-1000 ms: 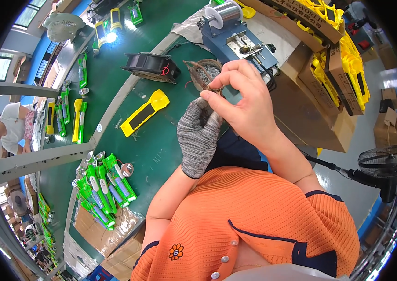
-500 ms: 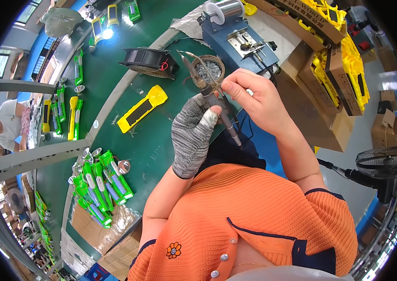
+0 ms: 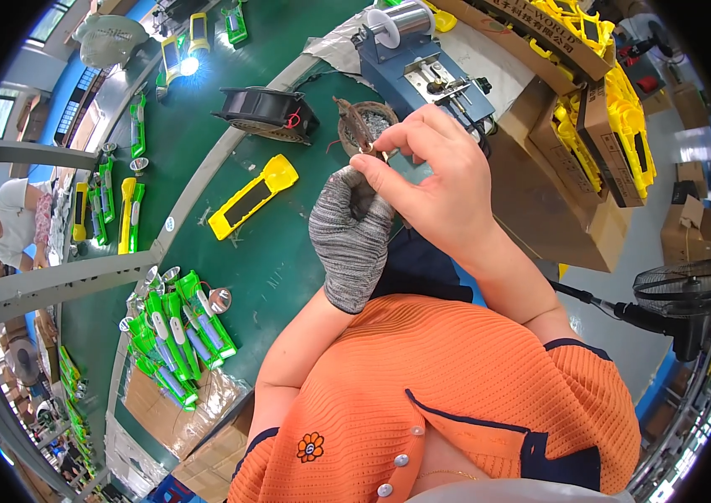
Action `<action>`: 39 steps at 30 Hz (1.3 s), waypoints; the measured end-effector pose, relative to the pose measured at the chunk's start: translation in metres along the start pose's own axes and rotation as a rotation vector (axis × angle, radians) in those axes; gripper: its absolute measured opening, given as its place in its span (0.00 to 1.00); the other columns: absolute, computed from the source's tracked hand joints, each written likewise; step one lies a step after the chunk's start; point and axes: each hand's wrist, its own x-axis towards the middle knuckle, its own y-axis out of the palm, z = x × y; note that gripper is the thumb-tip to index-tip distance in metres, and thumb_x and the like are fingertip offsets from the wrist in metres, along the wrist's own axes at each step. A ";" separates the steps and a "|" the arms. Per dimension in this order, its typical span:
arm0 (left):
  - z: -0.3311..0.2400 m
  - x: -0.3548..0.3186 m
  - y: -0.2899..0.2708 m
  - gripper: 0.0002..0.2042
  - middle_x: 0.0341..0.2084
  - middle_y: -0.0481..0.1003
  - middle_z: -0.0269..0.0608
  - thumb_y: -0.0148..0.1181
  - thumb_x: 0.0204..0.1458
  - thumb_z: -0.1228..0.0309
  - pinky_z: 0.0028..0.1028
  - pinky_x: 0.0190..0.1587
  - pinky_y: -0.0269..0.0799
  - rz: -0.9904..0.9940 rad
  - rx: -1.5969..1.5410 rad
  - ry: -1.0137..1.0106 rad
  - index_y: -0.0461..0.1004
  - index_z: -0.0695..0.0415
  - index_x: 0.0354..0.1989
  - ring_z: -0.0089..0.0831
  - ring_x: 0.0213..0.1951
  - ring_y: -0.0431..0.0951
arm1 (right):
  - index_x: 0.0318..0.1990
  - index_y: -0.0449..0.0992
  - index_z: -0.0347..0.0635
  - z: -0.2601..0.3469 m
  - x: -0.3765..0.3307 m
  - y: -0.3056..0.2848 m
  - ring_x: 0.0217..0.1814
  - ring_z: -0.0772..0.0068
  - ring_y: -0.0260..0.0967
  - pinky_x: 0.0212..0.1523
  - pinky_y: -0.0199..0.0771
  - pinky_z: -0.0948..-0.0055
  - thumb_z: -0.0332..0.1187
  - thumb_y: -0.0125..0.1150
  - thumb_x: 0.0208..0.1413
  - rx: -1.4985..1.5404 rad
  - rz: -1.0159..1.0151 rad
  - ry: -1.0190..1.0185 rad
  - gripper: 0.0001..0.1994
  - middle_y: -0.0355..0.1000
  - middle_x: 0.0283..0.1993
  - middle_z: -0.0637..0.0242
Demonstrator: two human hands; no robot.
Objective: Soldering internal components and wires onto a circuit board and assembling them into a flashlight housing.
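Observation:
My left hand [image 3: 349, 239], in a grey fingerless glove, is closed around a soldering iron, its handle now mostly hidden behind my hands. The dark front end of the soldering iron [image 3: 357, 126] points up and away, over a round brown tin [image 3: 389, 111] with silvery scraps in it. My right hand [image 3: 447, 180], bare, pinches thumb and fingers at the front part of the iron, close above the gloved hand. The exact spot between those fingertips is hidden. Left of the hands, a yellow lamp housing [image 3: 253, 197] with a dark panel lies on the green table.
A black box fan [image 3: 267, 113] stands behind the yellow housing. Beyond my right hand is a blue solder-feeding machine [image 3: 431, 71] with a wire spool. Cartons of yellow housings [image 3: 615, 134] stand at right. Green lamps [image 3: 175, 331] are piled at left; a person [image 3: 16, 222] sits beyond.
My right hand has moved left and up over the iron's front, its fingers now curled closer together. The iron's handle and thin tube have gone from sight behind my hands.

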 end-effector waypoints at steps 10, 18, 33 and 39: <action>-0.017 0.002 -0.013 0.14 0.38 0.79 0.37 0.63 0.57 0.77 0.22 0.43 0.75 0.096 -0.100 -0.155 0.74 0.63 0.51 0.21 0.39 0.78 | 0.41 0.76 0.40 -0.014 -0.008 -0.031 0.35 0.82 0.63 0.37 0.65 0.81 0.29 0.70 0.53 0.212 0.042 0.116 0.10 0.68 0.38 0.73; -0.023 0.009 -0.008 0.14 0.42 0.79 0.40 0.64 0.56 0.77 0.27 0.46 0.78 0.075 -0.409 -0.301 0.75 0.63 0.50 0.27 0.43 0.79 | 0.42 0.70 0.38 -0.027 -0.055 -0.026 0.30 0.87 0.66 0.31 0.65 0.83 0.39 0.60 0.64 0.923 0.542 0.684 0.12 0.69 0.31 0.74; -0.025 0.038 -0.042 0.20 0.36 0.77 0.38 0.68 0.53 0.63 0.30 0.43 0.70 0.161 -0.661 -0.343 0.75 0.62 0.50 0.29 0.38 0.75 | 0.40 0.69 0.39 -0.023 -0.063 -0.018 0.24 0.89 0.56 0.24 0.56 0.84 0.39 0.57 0.66 0.875 0.428 0.668 0.11 0.63 0.25 0.76; -0.020 0.038 -0.042 0.16 0.39 0.79 0.39 0.70 0.51 0.70 0.28 0.43 0.75 0.155 -0.771 -0.354 0.78 0.61 0.47 0.29 0.41 0.78 | 0.40 0.69 0.39 -0.025 -0.066 -0.016 0.25 0.89 0.55 0.25 0.56 0.84 0.38 0.59 0.65 0.859 0.421 0.645 0.11 0.63 0.26 0.77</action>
